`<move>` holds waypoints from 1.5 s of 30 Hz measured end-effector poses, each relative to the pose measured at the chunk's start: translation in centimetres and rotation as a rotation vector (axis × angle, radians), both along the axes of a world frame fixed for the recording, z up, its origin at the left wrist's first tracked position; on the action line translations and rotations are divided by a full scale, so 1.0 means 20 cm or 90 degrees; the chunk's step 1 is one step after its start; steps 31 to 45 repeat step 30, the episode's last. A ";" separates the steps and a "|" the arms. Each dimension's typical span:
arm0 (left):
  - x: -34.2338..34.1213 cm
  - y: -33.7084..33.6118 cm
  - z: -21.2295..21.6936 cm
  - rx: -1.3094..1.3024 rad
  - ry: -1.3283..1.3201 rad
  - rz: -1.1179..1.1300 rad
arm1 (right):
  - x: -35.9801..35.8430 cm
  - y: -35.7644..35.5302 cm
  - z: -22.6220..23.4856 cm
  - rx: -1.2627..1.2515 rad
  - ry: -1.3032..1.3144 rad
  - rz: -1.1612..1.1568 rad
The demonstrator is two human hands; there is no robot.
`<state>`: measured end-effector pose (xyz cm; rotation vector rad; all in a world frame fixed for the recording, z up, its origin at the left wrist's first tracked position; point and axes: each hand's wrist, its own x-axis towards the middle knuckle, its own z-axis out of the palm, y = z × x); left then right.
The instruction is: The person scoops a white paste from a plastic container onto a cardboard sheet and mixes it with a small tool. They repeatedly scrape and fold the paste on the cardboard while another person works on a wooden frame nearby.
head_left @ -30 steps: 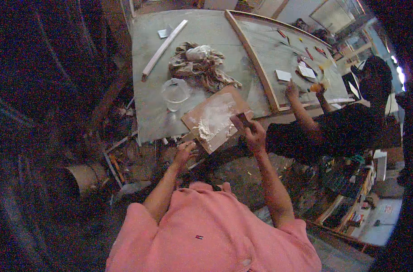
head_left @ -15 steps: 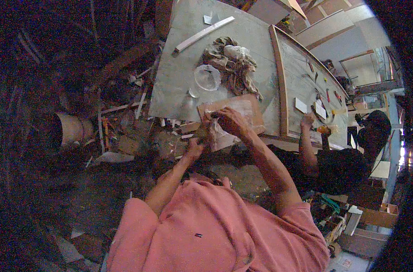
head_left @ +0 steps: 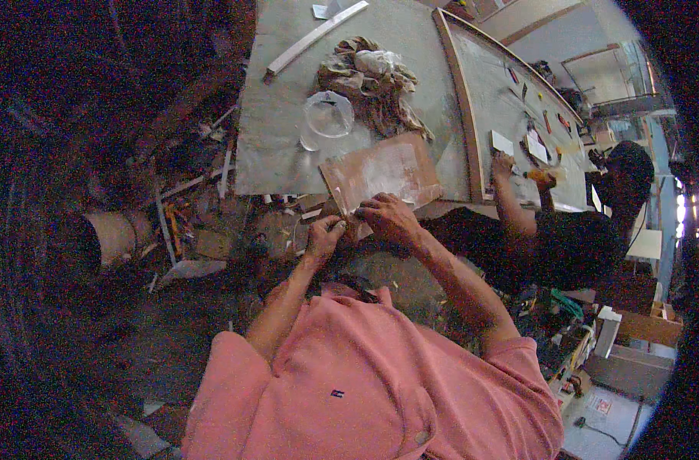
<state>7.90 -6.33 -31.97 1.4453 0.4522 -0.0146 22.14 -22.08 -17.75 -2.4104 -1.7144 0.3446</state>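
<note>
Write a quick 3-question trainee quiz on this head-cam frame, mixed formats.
1. True or false: the left hand and the right hand are both at the near edge of the brown board.
2. What lies just beyond the board's far left corner? A) clear plastic container B) a hammer C) a red bucket
3. Fill in: the crumpled rags lie on the grey ____, right of the long pale strip.

Key: 1 true; 2 A; 3 table
</note>
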 end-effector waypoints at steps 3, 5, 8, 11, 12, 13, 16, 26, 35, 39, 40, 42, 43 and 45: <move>0.02 0.01 0.07 0.011 0.013 -0.003 | -0.04 -0.07 -0.06 -0.004 -0.001 -0.013; 0.02 0.00 0.08 0.017 0.005 0.014 | -0.07 -0.12 -0.11 0.003 0.003 -0.013; 0.03 0.00 0.05 0.035 -0.089 0.048 | -0.13 -0.18 -0.17 -0.078 0.011 -0.025; 0.00 0.00 0.08 -0.139 0.000 0.058 | -0.25 -0.22 -0.14 0.005 -0.060 -0.065; -0.01 0.03 0.09 0.020 -0.042 0.028 | -0.28 -0.22 -0.12 -0.007 -0.043 -0.090; 0.00 0.04 0.10 0.036 -0.017 0.020 | -0.31 -0.22 -0.11 0.000 -0.037 -0.103; -0.02 0.04 0.17 0.034 0.030 0.024 | -0.40 -0.24 -0.04 0.019 -0.025 -0.133; 0.03 0.04 0.12 -0.141 0.047 0.049 | -0.42 -0.62 -0.06 0.535 0.460 -0.715; 0.08 0.06 0.05 0.064 -0.043 -0.047 | -0.28 -0.76 0.04 0.486 0.536 -0.906; 0.08 0.06 0.05 0.064 -0.043 -0.047 | -0.28 -0.76 0.04 0.486 0.536 -0.906; 0.08 0.06 0.05 0.064 -0.043 -0.047 | -0.28 -0.76 0.04 0.486 0.536 -0.906; 0.08 0.06 0.05 0.064 -0.043 -0.047 | -0.28 -0.76 0.04 0.486 0.536 -0.906; 0.08 0.06 0.05 0.064 -0.043 -0.047 | -0.28 -0.76 0.04 0.486 0.536 -0.906; 0.08 0.06 0.05 0.064 -0.043 -0.047 | -0.28 -0.76 0.04 0.486 0.536 -0.906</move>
